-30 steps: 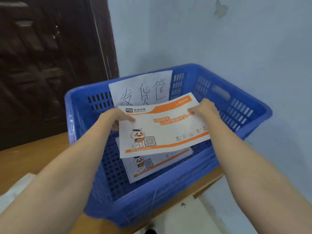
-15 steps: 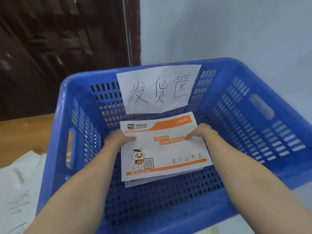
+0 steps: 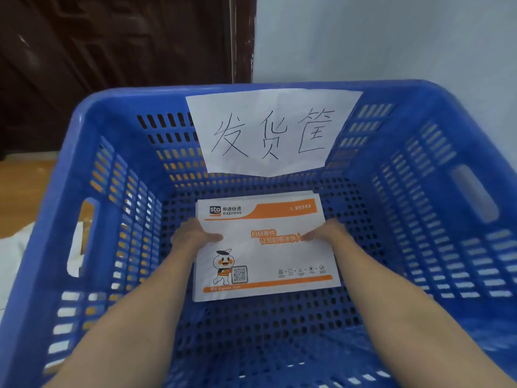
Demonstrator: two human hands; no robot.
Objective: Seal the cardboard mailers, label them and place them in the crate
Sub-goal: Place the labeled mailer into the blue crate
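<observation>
The mailer (image 3: 265, 247) has dropped from above the crate (image 3: 84, 169) onto its floor stack; both hands, left (image 3: 193, 236) and right (image 3: 324, 232), still pinch its edges, so release remains.

Two forearms enter from lower left and lower right of frame, both bare to frame edge. No sleeves, no gloves. Left hand (image 3: 193, 237) and right hand (image 3: 327, 232): no rings, watch or bands visible.

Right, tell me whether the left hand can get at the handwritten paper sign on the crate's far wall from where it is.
Probably yes. The left hand is already inside the blue crate, holding the top mailer; the paper sign hangs just beyond with nothing between. It would have to let go first.
</observation>
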